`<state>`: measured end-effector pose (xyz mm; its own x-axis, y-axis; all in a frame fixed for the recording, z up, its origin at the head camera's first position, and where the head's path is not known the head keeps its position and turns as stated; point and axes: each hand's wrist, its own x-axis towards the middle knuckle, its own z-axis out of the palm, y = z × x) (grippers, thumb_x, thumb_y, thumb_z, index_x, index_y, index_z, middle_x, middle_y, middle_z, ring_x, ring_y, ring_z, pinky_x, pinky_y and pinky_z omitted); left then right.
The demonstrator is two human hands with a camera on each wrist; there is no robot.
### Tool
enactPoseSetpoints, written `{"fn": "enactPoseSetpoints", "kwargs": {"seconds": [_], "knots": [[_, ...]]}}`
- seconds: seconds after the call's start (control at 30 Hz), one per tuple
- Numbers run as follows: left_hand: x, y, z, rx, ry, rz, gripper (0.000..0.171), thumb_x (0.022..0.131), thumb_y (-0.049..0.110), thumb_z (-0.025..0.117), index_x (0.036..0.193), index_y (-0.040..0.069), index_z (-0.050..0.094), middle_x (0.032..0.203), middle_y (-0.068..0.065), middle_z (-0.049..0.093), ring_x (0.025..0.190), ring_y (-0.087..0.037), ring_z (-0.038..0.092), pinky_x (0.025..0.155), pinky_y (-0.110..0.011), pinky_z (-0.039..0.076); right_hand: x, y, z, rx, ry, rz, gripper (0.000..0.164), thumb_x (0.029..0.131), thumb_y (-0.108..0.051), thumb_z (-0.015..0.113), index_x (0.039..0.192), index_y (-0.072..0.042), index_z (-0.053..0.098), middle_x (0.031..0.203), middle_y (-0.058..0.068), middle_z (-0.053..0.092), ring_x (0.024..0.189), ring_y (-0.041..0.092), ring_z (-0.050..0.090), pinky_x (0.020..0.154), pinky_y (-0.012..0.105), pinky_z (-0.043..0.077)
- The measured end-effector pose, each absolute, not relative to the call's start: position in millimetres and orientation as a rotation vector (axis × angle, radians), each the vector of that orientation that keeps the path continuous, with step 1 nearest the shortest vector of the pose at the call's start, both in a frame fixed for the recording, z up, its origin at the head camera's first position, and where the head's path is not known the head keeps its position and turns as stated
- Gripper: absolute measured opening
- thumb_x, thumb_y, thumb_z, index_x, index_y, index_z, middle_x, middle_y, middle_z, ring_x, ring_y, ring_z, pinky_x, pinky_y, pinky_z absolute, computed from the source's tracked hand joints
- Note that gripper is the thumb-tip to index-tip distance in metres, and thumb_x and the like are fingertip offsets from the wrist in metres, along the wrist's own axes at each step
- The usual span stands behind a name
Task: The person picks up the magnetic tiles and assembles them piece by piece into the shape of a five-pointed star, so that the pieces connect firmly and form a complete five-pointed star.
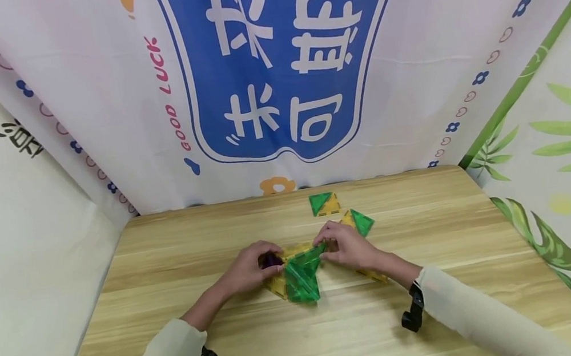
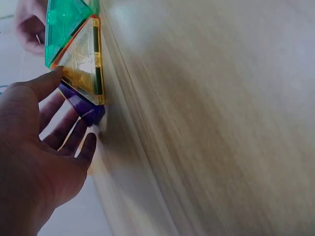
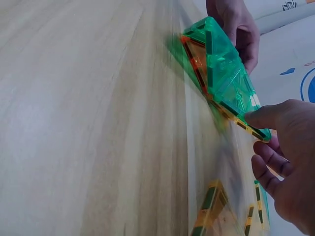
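Observation:
Between both hands is a small joined shape of translucent triangular magnetic tiles, with green tiles (image 1: 302, 284) raised at the front. My left hand (image 1: 249, 268) grips its left end. In the left wrist view the thumb presses near a yellow tile (image 2: 84, 66), and the fingers lie behind a purple tile (image 2: 84, 105). My right hand (image 1: 349, 246) pinches the right corner. The right wrist view shows its thumb on a green tile (image 3: 226, 73) and its fingers on the other side, by a yellow tile edge (image 3: 243, 124).
Behind the shape, a green tile (image 1: 320, 202) lies against a yellow one (image 1: 330, 204) on the wooden table (image 1: 178, 240). Another green tile (image 1: 362, 223) sits just beyond my right hand. A yellow tile (image 1: 373, 275) shows partly under the right forearm. A printed cloth (image 1: 435, 72) hangs behind.

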<state>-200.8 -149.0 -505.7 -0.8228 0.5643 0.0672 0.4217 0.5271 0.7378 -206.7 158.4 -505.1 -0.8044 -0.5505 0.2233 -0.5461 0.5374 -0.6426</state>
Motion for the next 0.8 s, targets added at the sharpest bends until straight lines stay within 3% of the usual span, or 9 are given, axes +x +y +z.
{"fn": "enactPoseSetpoints", "kwargs": {"seconds": [0.3, 0.5, 0.8], "knots": [[-196.3, -135.9, -491.8, 0.902, 2.637, 1.246, 0.035, 0.098, 0.011, 0.078, 0.131, 0.005, 0.070, 0.134, -0.010, 0.066, 0.128, -0.032, 0.062, 0.108, -0.056, 0.052, -200.7, 179.4, -496.0, -0.928, 2.687, -1.162, 0.029, 0.095, -0.009, 0.080, 0.124, -0.008, 0.073, 0.118, 0.007, 0.070, 0.105, 0.025, 0.068, 0.086, 0.036, 0.060], [-190.3, -106.6, -473.1, 1.014, 2.600, 1.352, 0.029, 0.099, 0.007, 0.075, 0.128, 0.004, 0.071, 0.129, -0.013, 0.068, 0.120, -0.036, 0.066, 0.099, -0.055, 0.058, -190.8, 215.5, -496.1, -0.843, 2.708, -1.186, 0.028, 0.095, -0.008, 0.080, 0.121, -0.002, 0.074, 0.114, 0.013, 0.072, 0.101, 0.027, 0.069, 0.079, 0.031, 0.061], [-171.0, -55.4, -461.4, 0.935, 2.447, 1.207, 0.038, 0.105, 0.018, 0.070, 0.141, 0.006, 0.065, 0.141, -0.012, 0.066, 0.126, -0.029, 0.066, 0.104, -0.040, 0.057, -173.8, 257.0, -506.3, -0.705, 2.796, -1.167, 0.029, 0.090, -0.012, 0.086, 0.116, -0.003, 0.075, 0.107, 0.007, 0.073, 0.095, 0.025, 0.069, 0.075, 0.030, 0.060]]}}
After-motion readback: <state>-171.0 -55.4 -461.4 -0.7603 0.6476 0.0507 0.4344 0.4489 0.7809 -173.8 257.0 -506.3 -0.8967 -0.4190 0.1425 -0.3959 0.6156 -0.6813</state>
